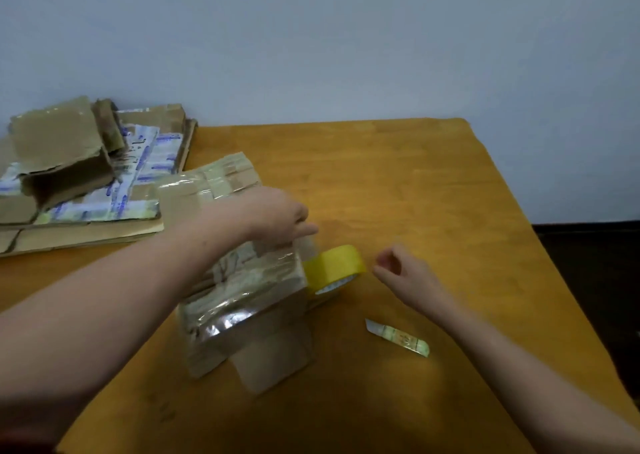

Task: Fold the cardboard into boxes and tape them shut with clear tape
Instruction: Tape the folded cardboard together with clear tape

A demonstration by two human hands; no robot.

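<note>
A small cardboard box, wrapped in shiny clear tape, stands on the wooden table. My left hand reaches over its top and grips the far right upper edge, where a strip of tape runs down to the yellowish tape roll lying against the box's right side. My right hand hovers just right of the roll with fingers loosely curled and nothing in them. A second taped box sits behind the first.
A small utility knife blade in a greenish sleeve lies on the table near my right forearm. Flattened cardboard sheets and torn boxes are piled at the left rear. A pale wall stands behind the table.
</note>
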